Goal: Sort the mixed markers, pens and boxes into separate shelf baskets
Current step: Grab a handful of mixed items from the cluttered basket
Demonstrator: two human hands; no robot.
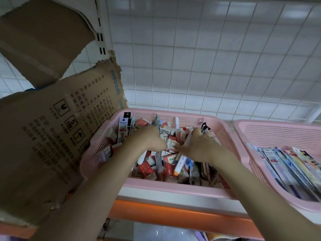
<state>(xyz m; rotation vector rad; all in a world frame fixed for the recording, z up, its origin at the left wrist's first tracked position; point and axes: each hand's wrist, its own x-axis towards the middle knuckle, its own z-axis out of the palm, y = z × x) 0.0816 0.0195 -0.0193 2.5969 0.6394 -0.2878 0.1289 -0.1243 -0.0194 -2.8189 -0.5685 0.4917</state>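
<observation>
Digging into the mixed pile of small red-and-white boxes (171, 148), both hands work inside the middle pink basket (173, 186). The left hand (147, 138) and right hand (199, 145) bury their fingers among cartons, so whether either grips anything cannot be told. Sorted pens (291, 167) lie in the basket (278, 131) right of the right hand; a cardboard box (52, 127) stands left of the left hand.

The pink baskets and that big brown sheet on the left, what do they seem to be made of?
The middle pink basket and the right pink basket look like moulded plastic: smooth, slightly glossy rims and walls pierced with fine regular holes. The brown sheet looks like corrugated cardboard, matte, with torn ragged edges and printed shipping symbols. The small red-and-white boxes inside seem to be printed card.
</observation>
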